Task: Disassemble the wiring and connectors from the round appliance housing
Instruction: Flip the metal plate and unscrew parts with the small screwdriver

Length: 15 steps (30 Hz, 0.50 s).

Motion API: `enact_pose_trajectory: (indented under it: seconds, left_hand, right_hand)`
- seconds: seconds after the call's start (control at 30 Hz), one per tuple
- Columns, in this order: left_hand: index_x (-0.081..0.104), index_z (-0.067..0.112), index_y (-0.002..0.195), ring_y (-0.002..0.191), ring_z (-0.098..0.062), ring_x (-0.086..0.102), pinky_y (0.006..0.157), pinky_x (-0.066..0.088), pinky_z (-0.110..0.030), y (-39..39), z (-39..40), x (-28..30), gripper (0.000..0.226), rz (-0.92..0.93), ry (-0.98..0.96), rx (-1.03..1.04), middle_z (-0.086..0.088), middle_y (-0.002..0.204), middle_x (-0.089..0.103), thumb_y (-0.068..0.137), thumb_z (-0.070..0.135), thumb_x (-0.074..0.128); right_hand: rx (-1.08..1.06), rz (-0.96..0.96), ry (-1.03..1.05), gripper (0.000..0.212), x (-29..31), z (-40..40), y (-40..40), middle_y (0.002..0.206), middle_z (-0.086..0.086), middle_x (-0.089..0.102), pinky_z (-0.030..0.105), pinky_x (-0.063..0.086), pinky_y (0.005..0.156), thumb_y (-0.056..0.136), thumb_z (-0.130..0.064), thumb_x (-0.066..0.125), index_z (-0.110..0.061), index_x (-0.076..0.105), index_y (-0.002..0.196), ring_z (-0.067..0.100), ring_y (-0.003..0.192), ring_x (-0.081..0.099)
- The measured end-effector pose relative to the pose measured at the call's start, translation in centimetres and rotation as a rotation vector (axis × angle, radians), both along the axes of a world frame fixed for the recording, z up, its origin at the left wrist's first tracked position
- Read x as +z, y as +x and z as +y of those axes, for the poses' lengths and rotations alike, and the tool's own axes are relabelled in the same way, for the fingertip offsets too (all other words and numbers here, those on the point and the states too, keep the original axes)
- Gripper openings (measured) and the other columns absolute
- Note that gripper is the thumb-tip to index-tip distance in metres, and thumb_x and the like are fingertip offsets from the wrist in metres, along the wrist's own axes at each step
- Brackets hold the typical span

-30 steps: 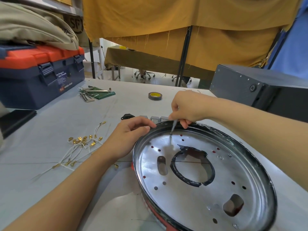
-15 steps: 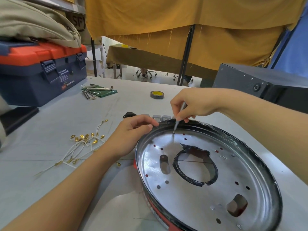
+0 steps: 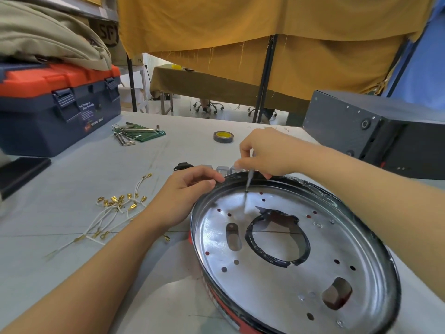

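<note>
The round appliance housing (image 3: 296, 256) lies on the grey counter (image 3: 72, 179) in the lower right of the frame, its shiny metal floor facing up, pierced by small holes, two oblong slots and a large central opening edged with black tape. A red band shows on its outer wall at the lower edge.

The right hand (image 3: 267, 155) reaches in from the right above the housing's far rim, its grip pinched together on a thin screwdriver (image 3: 249, 179) that stands nearly upright with its tip on a small dark screw (image 3: 246, 189) in the metal floor just inside the rim. The left hand (image 3: 185, 196) comes up from the lower left, its fingers curled over the housing's upper-left rim and its grip holding that edge.

Left of the left hand, a loose heap of white wires with brass connectors (image 3: 115, 208) lies spread on the counter, apart from the housing; one brass connector sits just beside the housing's left wall under the forearm. Behind the left hand's fingers are a small black part (image 3: 181, 166) and a row of small grey blocks (image 3: 222, 169), partly hidden by both hands.

Farther back, a roll of black tape with a yellow core (image 3: 223, 136) sits near the middle of the frame. In the upper left stand a blue toolbox with an orange lid (image 3: 55, 109), a beige bag (image 3: 48, 37) on top of it, and hex keys on a green pouch (image 3: 137, 135) beside it. A dark grey metal box (image 3: 375, 131) fills the right edge. Mustard cloth (image 3: 265, 32) hangs across the background.
</note>
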<state>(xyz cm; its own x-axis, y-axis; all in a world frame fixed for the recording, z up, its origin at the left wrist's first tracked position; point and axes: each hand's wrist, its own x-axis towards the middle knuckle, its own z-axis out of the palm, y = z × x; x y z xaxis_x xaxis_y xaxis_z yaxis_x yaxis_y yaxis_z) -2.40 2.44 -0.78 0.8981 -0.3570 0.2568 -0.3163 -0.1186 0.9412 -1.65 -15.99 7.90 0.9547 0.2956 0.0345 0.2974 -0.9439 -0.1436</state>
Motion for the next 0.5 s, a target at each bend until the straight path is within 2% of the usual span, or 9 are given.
enact_pose_trajectory:
  seconds: [0.1, 0.2, 0.3, 0.37, 0.5]
  left_hand:
    - [0.070, 0.014, 0.090, 0.067, -0.002, 0.061, 0.061, 0.048, -0.012, 0.0, 0.0, 0.0, 0.022, 0.000, -0.001, -0.002, 0.003, 0.080, 0.069, 0.091, 0.004, 0.051]
    - [0.070, 0.016, 0.090, 0.070, -0.002, 0.062, 0.063, 0.048, -0.013, 0.0, 0.0, 0.0, 0.022, -0.008, 0.014, 0.002, 0.001, 0.085, 0.069, 0.092, 0.005, 0.051]
    - [0.070, 0.016, 0.091, 0.072, -0.003, 0.063, 0.064, 0.048, -0.013, 0.0, 0.0, 0.0, 0.022, -0.003, 0.014, 0.002, -0.001, 0.087, 0.069, 0.092, 0.005, 0.051]
    - [0.070, 0.015, 0.091, 0.071, -0.002, 0.063, 0.063, 0.048, -0.012, 0.0, 0.0, 0.0, 0.022, -0.003, 0.015, 0.002, 0.000, 0.086, 0.069, 0.092, 0.005, 0.051]
    - [0.070, 0.014, 0.091, 0.068, -0.001, 0.062, 0.061, 0.047, -0.012, 0.0, -0.1, 0.1, 0.022, -0.002, 0.015, 0.010, 0.002, 0.083, 0.069, 0.092, 0.004, 0.051]
  right_hand:
    - [0.019, -0.111, 0.021, 0.012, -0.6, 0.2, -0.3, 0.068, -0.016, 0.046, 0.023, 0.042, 0.064, 0.095, -0.022, 0.055, -0.014, 0.063, 0.093, 0.003, 0.059, 0.047]
    - [0.049, -0.091, 0.062, 0.008, -0.7, -0.2, -0.3, 0.065, -0.019, 0.043, 0.021, 0.039, 0.059, 0.094, -0.015, 0.054, -0.018, 0.060, 0.097, -0.001, 0.056, 0.044]
    - [0.064, -0.001, 0.065, 0.007, -0.3, -1.0, -0.1, 0.060, -0.007, 0.057, 0.024, 0.044, 0.068, 0.093, -0.020, 0.058, -0.022, 0.060, 0.099, 0.003, 0.058, 0.053]
    - [0.069, 0.059, 0.065, 0.008, 0.0, -1.7, 0.1, 0.064, -0.003, 0.065, 0.023, 0.045, 0.073, 0.092, -0.024, 0.061, -0.025, 0.061, 0.099, 0.007, 0.067, 0.060]
    - [0.078, 0.122, 0.058, 0.005, 0.6, -2.0, 0.1, 0.071, -0.006, 0.067, 0.023, 0.042, 0.066, 0.091, -0.023, 0.063, -0.027, 0.066, 0.091, 0.003, 0.067, 0.061]
